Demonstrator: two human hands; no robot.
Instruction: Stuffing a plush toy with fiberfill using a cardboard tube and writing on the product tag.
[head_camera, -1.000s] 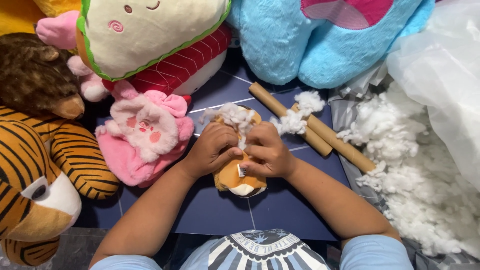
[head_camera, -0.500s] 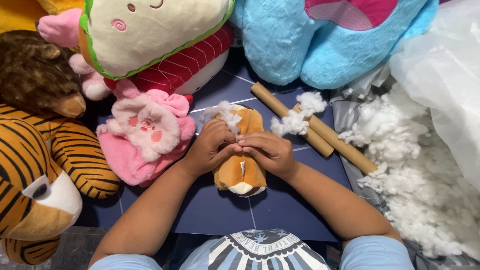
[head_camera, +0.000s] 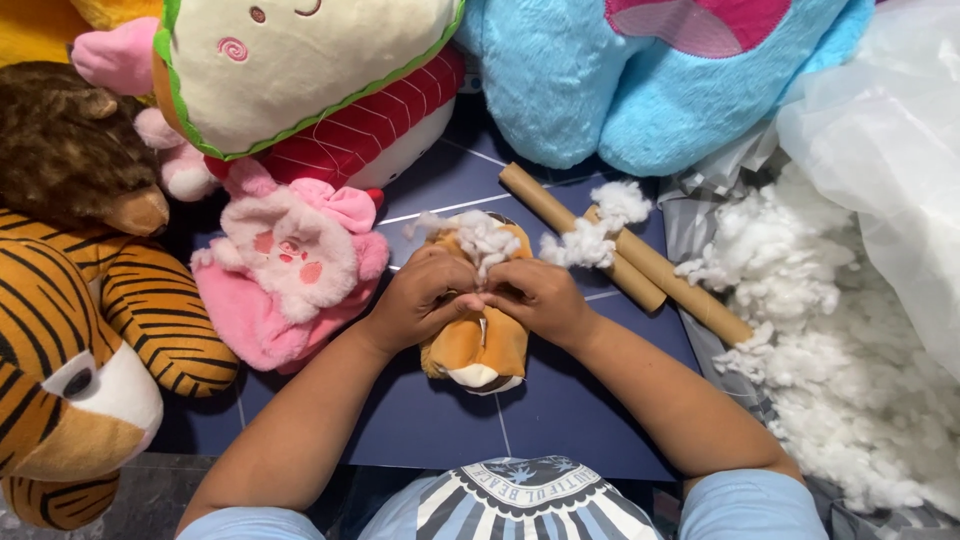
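Both hands, left (head_camera: 425, 300) and right (head_camera: 535, 295), pinched shut on the small tan plush (head_camera: 480, 345) lying between them, white stuffing (head_camera: 480, 238) poking out just beyond my fingertips. It looked light, soft and squashy, best gripped at the seam edges. Cardboard tubes (head_camera: 640, 270) lay beside my right hand, a pink plush (head_camera: 290, 270) beside my left.

Mat (head_camera: 560, 420) free near body — pink plush (head_camera: 290, 270) left, tubes (head_camera: 640, 260) right.
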